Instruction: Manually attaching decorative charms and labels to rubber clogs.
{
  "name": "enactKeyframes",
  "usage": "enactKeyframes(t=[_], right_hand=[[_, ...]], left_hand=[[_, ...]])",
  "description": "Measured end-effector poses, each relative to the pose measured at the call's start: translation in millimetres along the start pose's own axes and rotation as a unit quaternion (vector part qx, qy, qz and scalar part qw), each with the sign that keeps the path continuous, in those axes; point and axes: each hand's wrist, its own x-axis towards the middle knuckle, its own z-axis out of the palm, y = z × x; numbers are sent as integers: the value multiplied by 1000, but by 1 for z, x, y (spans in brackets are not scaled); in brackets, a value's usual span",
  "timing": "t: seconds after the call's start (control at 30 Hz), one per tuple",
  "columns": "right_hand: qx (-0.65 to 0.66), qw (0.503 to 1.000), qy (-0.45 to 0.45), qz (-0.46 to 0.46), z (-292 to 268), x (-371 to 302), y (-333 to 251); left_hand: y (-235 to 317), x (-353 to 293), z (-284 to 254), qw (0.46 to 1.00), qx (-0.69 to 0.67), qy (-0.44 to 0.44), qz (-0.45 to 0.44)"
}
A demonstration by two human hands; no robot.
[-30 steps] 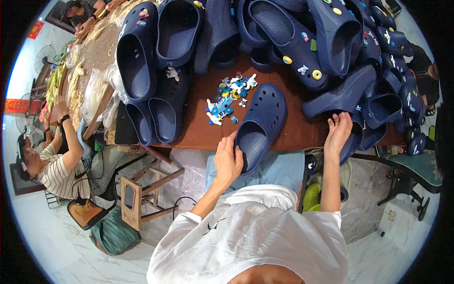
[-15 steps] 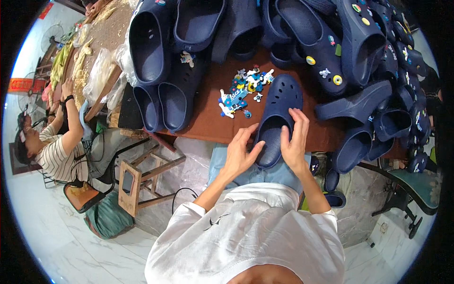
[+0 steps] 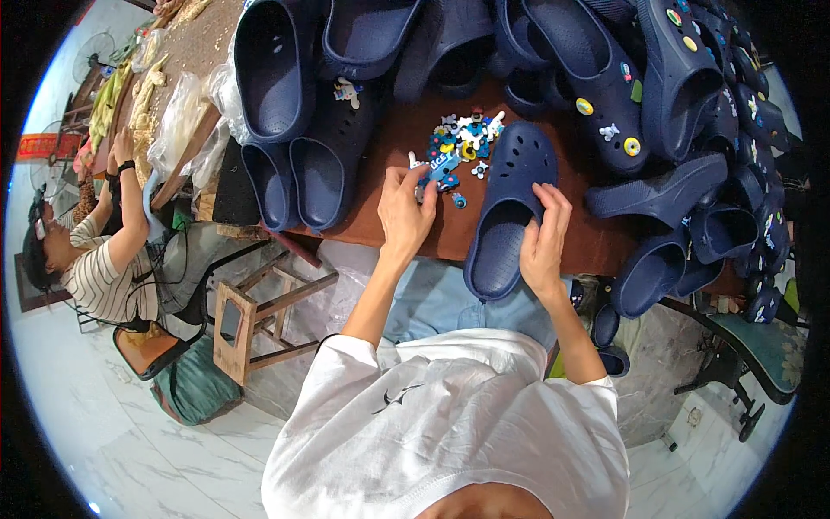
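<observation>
A navy clog point(image 3: 506, 203) with a holed toe lies tilted at the table's near edge, toe pointing away, its heel over my lap. My right hand point(image 3: 546, 246) is closed on the clog's right side, with the thumb at the opening and the fingers along the outside. My left hand point(image 3: 405, 214) is off the clog, over the left edge of a pile of small shoe charms point(image 3: 467, 143). Its fingers are bent, with thumb and forefinger apart, and they cover some charms. The charms are blue, white, yellow and black.
Navy clogs point(image 3: 275, 78) crowd the table's back and left; more clogs point(image 3: 657, 186), several with charms, are heaped at right. A wooden stool point(image 3: 232, 333) stands left on the floor. Another person point(image 3: 108, 259) in a striped shirt works at a table further left.
My left hand has let go of the clog and moved left and away to the charms. The right hand keeps hold of the clog, which sits slightly farther from me.
</observation>
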Motion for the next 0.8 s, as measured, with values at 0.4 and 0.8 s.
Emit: enactKeyframes(t=[0.4, 0.8], right_hand=[[7, 999, -32, 0, -10, -3, -5], [123, 988, -8, 92, -32, -4, -15]], left_hand=[[12, 8, 3, 998, -54, 13, -28], [73, 4, -16, 960, -248, -22, 130]])
